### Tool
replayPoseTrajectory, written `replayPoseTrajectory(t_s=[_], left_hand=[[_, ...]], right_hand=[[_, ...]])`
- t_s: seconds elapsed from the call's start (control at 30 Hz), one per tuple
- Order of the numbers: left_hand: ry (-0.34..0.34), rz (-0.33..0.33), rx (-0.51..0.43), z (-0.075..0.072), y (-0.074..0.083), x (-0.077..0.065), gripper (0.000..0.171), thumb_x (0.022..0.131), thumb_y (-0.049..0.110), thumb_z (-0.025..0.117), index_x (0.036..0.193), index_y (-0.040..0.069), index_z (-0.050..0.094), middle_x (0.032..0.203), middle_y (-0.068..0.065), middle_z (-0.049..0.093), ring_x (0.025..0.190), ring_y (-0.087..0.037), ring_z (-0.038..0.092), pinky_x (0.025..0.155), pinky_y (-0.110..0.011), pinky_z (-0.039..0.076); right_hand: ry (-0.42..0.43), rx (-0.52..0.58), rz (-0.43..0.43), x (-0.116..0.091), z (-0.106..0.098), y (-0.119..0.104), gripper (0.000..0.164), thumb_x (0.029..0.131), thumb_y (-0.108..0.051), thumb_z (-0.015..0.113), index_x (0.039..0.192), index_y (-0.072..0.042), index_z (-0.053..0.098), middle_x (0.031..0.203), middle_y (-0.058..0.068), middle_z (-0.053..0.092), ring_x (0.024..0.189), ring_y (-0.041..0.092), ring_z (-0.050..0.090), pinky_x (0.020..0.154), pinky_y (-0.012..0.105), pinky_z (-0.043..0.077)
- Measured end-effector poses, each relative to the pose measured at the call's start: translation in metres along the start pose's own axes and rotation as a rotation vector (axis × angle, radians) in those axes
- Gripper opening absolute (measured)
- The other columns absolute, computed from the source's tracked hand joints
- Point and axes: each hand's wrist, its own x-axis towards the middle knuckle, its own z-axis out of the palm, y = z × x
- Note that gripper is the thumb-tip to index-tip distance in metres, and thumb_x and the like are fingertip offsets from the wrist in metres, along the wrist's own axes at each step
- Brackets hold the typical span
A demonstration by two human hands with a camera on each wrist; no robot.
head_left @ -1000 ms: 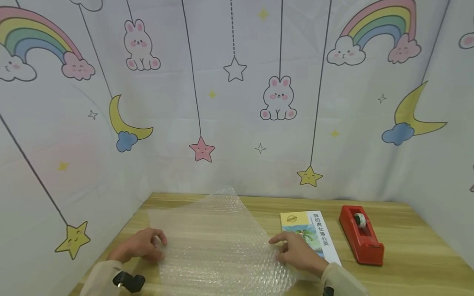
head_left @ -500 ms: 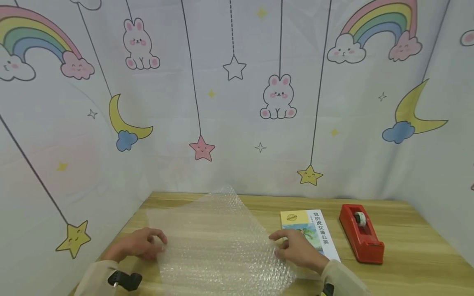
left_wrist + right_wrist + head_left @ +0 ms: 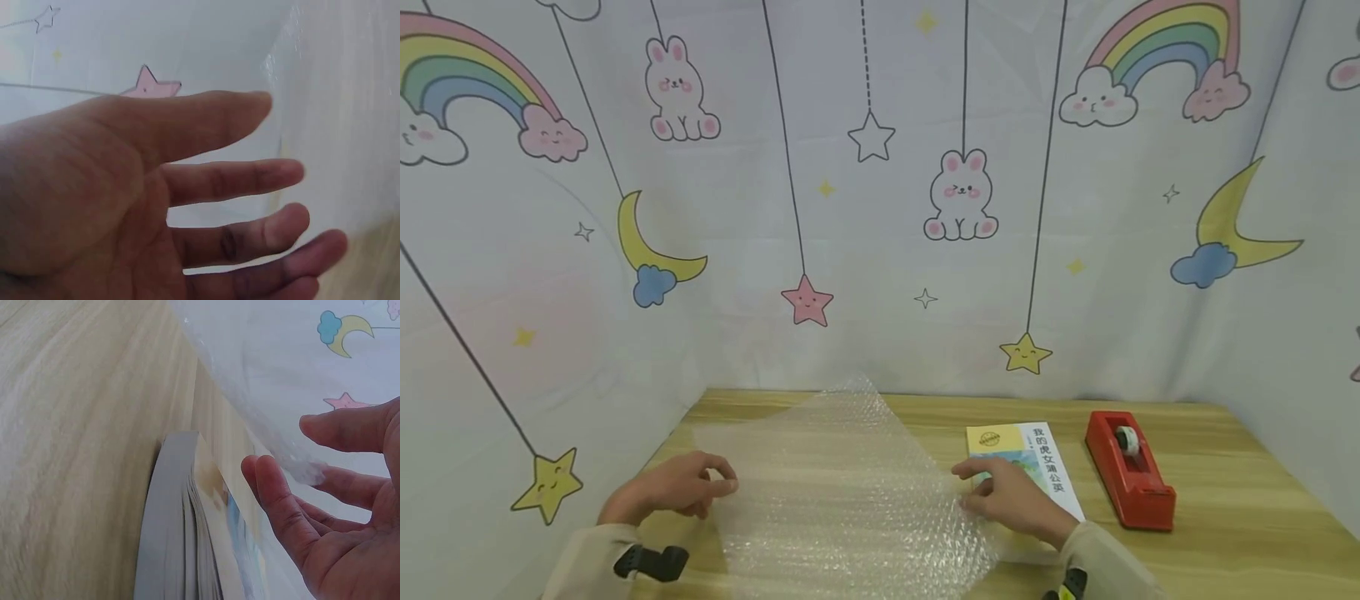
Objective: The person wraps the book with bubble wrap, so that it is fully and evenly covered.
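A clear sheet of bubble wrap lies spread over the middle of the wooden table, one corner pointing to the back wall. At its left edge is my left hand, thumb and fingers apart in the left wrist view with nothing between them. My right hand is by the sheet's right edge, its fingers loosely bent. In the right wrist view the wrap's edge runs up to those fingers, which do not close on it. Partly behind the right hand lies a paperback book with a yellow, blue and white cover.
A red tape dispenser with a roll of tape stands to the right of the book. White fabric printed with rabbits, stars and rainbows hangs round the back and sides of the table. Each wrist wears a black strap.
My left hand has lifted slightly, its fingers opening away from the wrap's edge. My right hand has shifted a little to the right. The wrap, book and tape dispenser stay in place.
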Motion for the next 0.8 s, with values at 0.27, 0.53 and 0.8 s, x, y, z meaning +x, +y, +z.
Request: replayPoseTrajectory(t_s=[0.27, 0.53, 0.8], left_hand=[[0.093, 0.138, 0.092, 0.007, 0.03, 0.01, 0.033, 0.099, 0.029, 0.06, 0.12, 0.003, 0.064, 0.099, -0.015, 0.071, 0.085, -0.024, 0.069, 0.069, -0.037, 0.055], [0.141, 0.261, 0.068, 0.024, 0.047, 0.024, 0.036, 0.101, 0.027, 0.058, 0.128, 0.004, 0.062, 0.126, -0.02, 0.067, 0.113, -0.035, 0.066, 0.085, -0.041, 0.059], [0.103, 0.328, -0.042, 0.043, 0.061, 0.041, 0.044, 0.103, 0.028, 0.055, 0.138, 0.001, 0.054, 0.137, -0.023, 0.06, 0.125, -0.039, 0.061, 0.093, -0.039, 0.058]], right_hand=[[-0.007, 0.031, 0.009, -0.003, -0.007, 0.002, 0.049, 0.088, -0.011, 0.068, 0.134, 0.002, 0.058, 0.137, 0.028, 0.057, 0.095, 0.023, 0.072, 0.068, 0.034, 0.058], [0.034, -0.064, -0.015, -0.007, -0.017, 0.001, 0.048, 0.091, -0.015, 0.068, 0.135, 0.001, 0.058, 0.137, 0.027, 0.058, 0.093, 0.022, 0.072, 0.062, 0.029, 0.057], [0.108, -0.188, -0.032, -0.015, -0.027, 0.006, 0.043, 0.092, -0.018, 0.069, 0.131, -0.001, 0.061, 0.134, 0.021, 0.061, 0.098, 0.022, 0.07, 0.07, 0.025, 0.057]])
